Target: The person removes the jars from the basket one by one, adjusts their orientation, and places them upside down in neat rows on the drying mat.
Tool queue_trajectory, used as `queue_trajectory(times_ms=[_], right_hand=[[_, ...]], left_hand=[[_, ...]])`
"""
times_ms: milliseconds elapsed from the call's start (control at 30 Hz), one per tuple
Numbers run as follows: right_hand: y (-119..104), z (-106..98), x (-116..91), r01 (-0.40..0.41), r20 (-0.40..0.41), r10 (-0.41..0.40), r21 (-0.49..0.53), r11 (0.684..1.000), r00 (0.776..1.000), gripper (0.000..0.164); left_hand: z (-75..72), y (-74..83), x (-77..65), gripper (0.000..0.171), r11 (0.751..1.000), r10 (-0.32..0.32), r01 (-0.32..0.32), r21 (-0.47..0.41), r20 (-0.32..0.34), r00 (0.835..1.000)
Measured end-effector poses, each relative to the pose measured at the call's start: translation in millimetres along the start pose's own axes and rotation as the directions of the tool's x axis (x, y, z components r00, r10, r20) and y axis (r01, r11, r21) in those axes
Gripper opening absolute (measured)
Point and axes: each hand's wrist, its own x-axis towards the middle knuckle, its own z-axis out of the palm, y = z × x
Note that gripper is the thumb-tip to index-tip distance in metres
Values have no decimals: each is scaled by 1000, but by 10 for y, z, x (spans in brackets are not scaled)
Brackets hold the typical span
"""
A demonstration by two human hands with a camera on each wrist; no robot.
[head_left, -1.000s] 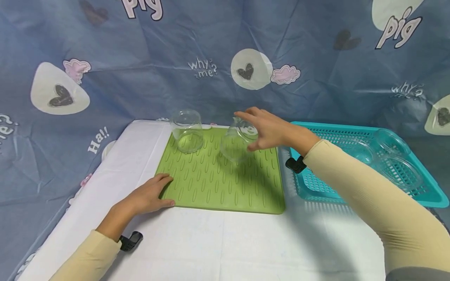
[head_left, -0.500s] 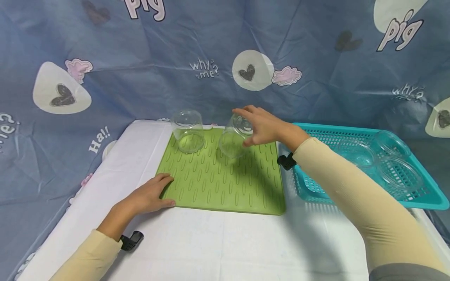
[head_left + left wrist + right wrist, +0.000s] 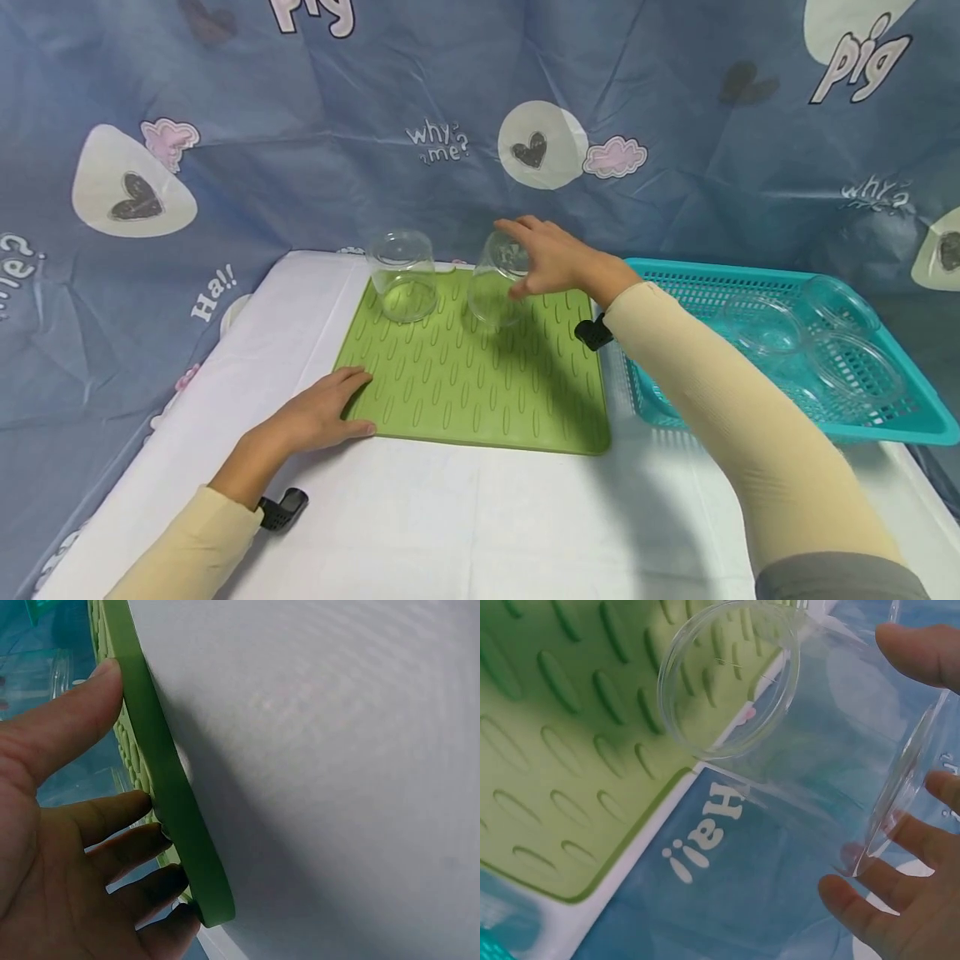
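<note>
In the head view my right hand [image 3: 557, 260] grips a clear cup [image 3: 491, 302] from above, over the back right of a green ridged mat [image 3: 480, 400]. The right wrist view shows thumb and fingers around the upper end of the cup [image 3: 817, 742], with a round rim at the lower end, towards the mat. A second clear cup [image 3: 405, 296] stands on the mat at the back left. My left hand [image 3: 318, 414] rests at the mat's front left corner, fingers on the left edge. In the left wrist view its fingertips and thumb touch the green edge [image 3: 169, 772].
To the right stands a turquoise perforated basket [image 3: 885, 435] with several clear vessels, among them a round one [image 3: 855, 367]. A white cloth [image 3: 420, 517] covers the table. Behind hangs a blue printed sheet [image 3: 337, 167].
My right hand and its cup have moved slightly left and back, and the cup has turned more upright. The left hand stays at the mat corner.
</note>
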Motion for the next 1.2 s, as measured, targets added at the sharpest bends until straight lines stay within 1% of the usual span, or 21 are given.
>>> queue_trajectory(times_ms=[233, 467, 667, 833, 1000, 1200], right_hand=[[-32, 32, 122, -1, 20, 0, 22, 1000, 1000, 99], [15, 74, 194, -66, 24, 65, 43, 997, 998, 99], [69, 107, 286, -110, 11, 109, 93, 990, 994, 100], [21, 136, 334, -110, -5, 111, 129, 986, 994, 98], [-51, 176, 359, -97, -9, 99, 137, 986, 995, 97], [-35, 224, 407, -101, -30, 106, 153, 983, 994, 99]], left_hand=[[-15, -12, 13, 84, 1000, -17, 17, 0, 15, 1000], [-9, -15, 47, 83, 1000, 4, -4, 0, 18, 1000], [-2, -17, 37, 84, 1000, -4, 4, -3, 10, 1000], [1, -17, 23, 83, 1000, -7, 7, -12, 7, 1000], [-1, -19, 16, 83, 1000, -2, 2, -8, 3, 1000], [10, -11, 14, 83, 1000, -1, 1, -19, 4, 1000]])
